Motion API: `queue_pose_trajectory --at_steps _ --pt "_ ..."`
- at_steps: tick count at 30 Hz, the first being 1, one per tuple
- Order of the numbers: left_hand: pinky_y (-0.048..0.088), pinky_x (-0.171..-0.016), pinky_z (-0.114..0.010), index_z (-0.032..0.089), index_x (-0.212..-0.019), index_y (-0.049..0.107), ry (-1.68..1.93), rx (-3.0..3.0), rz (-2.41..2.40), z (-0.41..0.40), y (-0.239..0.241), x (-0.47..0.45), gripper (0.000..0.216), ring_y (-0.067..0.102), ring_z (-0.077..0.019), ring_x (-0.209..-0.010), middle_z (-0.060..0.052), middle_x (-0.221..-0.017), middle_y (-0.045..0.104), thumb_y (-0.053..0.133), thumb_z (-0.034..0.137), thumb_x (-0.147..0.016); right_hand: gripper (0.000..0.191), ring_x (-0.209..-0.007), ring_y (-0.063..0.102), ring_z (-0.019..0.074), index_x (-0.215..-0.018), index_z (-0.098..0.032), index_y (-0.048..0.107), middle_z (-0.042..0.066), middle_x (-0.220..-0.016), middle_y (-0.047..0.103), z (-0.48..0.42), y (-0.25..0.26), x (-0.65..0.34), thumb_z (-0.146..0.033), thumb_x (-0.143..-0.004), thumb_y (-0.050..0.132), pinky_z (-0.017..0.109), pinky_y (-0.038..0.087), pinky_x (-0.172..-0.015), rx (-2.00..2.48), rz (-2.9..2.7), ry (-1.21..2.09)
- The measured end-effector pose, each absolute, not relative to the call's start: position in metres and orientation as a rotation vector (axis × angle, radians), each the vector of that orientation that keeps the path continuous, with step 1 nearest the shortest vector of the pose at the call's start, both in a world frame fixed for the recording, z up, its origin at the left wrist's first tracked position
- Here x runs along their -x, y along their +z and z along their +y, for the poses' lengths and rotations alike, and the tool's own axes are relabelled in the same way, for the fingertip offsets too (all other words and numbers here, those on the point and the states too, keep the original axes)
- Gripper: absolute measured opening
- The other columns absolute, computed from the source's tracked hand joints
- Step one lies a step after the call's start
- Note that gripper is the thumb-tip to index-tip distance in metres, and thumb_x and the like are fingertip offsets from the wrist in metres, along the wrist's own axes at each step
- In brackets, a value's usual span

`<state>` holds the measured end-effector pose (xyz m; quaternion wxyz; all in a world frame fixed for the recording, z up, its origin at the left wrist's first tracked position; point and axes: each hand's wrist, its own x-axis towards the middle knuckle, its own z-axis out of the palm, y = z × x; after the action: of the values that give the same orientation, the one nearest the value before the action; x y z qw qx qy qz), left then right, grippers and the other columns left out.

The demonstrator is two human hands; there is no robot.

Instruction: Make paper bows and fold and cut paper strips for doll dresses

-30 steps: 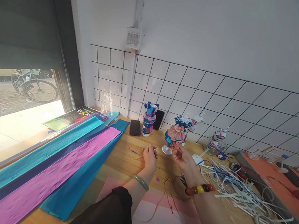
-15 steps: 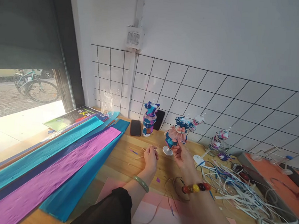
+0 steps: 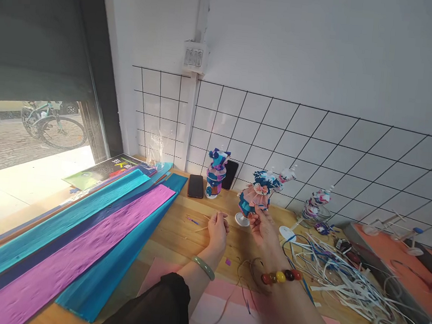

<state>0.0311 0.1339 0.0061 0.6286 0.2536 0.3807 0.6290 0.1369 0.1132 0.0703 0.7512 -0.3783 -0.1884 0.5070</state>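
Note:
A miniature dress form (image 3: 257, 195) on a white round stand wears a pink and teal crepe-paper dress with a bow at its waist. The fingers of my right hand (image 3: 262, 227) pinch the lower edge of its skirt. My left hand (image 3: 218, 227) rests just left of the stand with its fingers curled closed. Thin pale sticks show beside those fingers; whether they are held I cannot make out. Farther back on the left stands another dressed miniature form (image 3: 216, 174) in blue and purple. More dressed forms (image 3: 315, 201) lean at the right.
Long strips of pink crepe paper (image 3: 111, 238) and blue crepe paper (image 3: 116, 269) cover the table's left. Two phones, one a dark phone (image 3: 195, 186), are at the back. Tangled paper cords (image 3: 353, 280) lie at right beside an orange tray (image 3: 396, 258). A wire grid (image 3: 269, 116) lines the wall.
My right hand has shifted slightly at the skirt, its fingers still on the hem. My left hand stays in the same place.

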Motion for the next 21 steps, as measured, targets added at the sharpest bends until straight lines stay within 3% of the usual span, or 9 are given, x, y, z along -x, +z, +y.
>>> queue_pose_trajectory --at_steps 11,21 --pt "0.024 -0.039 -0.02 0.016 -0.07 0.052 1.439 -0.587 0.87 0.1353 0.004 -0.032 0.029 0.035 -0.0061 -0.036 0.006 -0.044 0.042 0.051 0.044 -0.076 0.027 -0.041 0.047 0.0017 -0.072 -0.019 0.056 -0.009 -0.052 0.055 0.1187 0.0677 -0.1319 -0.017 -0.057 0.078 0.01 0.041 -0.038 0.851 -0.374 1.038" --pt "0.025 -0.04 -0.02 0.016 -0.071 0.052 1.435 -0.606 0.874 0.135 0.0038 -0.0322 0.024 0.035 -0.006 -0.037 0.006 -0.044 0.042 0.048 0.038 -0.078 0.031 -0.045 0.051 0.0034 -0.077 -0.019 0.059 -0.008 -0.057 0.057 0.1156 0.0655 -0.1295 -0.022 -0.055 0.081 0.013 0.044 -0.042 0.856 -0.423 1.019"
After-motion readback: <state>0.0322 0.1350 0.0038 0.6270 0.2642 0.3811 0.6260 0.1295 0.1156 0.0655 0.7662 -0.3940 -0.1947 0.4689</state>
